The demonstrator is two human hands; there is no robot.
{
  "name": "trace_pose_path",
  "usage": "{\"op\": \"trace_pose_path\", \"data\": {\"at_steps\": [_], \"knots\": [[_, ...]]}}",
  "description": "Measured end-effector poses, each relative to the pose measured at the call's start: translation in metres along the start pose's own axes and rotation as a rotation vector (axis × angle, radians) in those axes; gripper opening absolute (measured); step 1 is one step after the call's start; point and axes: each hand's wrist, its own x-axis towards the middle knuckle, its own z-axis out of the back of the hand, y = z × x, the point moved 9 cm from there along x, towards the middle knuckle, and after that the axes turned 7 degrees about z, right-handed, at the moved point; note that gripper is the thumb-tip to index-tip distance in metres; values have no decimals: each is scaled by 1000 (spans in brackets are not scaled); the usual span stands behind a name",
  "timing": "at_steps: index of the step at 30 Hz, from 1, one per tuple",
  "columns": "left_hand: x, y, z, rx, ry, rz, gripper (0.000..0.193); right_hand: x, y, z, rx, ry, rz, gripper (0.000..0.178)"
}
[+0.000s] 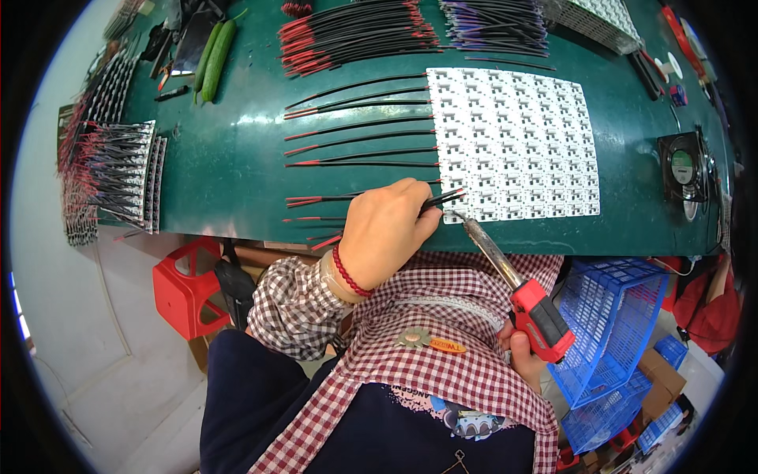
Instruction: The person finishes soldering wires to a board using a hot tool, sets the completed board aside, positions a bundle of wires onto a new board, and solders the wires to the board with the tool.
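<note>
My left hand [392, 229], a red bead bracelet at its wrist, is closed in a pinch on a few black wires [444, 200] with reddish ends. The wire tips reach over the near left corner of a white circuit board panel [517, 142], which has rows of small repeated parts. In my right hand [524, 357], low by the apron, is a soldering iron [539, 316] with a red and black handle. Its metal tip points up-left to the panel's near edge, close to the wires. More black wires [359, 142] stretch leftward from the panel's left edge.
Wire bundles [355, 35] lie at the back of the green table [229, 158], near two cucumbers [217, 59]. Stacked wired boards [126, 174] sit at the left. A black device with a round dial [683, 167] stands right. Below are a red stool [188, 288] and blue crates [608, 324].
</note>
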Motion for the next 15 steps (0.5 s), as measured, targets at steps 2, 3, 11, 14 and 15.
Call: {"op": "trace_pose_path", "data": {"at_steps": [2,3,11,14,15], "knots": [[2,-1,1,-18,23,-21,15,-1,-4,2,-88,45,3,31],[2,-2,0,-36,45,-42,14,-2,-4,2,-88,46,3,31],[3,-7,1,-36,82,-51,13,-6,-18,4,-234,125,72,28],[2,-8,2,-23,81,-51,13,-6,-13,3,-259,131,63,28],[2,-8,2,-22,78,-50,13,-5,-8,1,-259,133,64,28]]}}
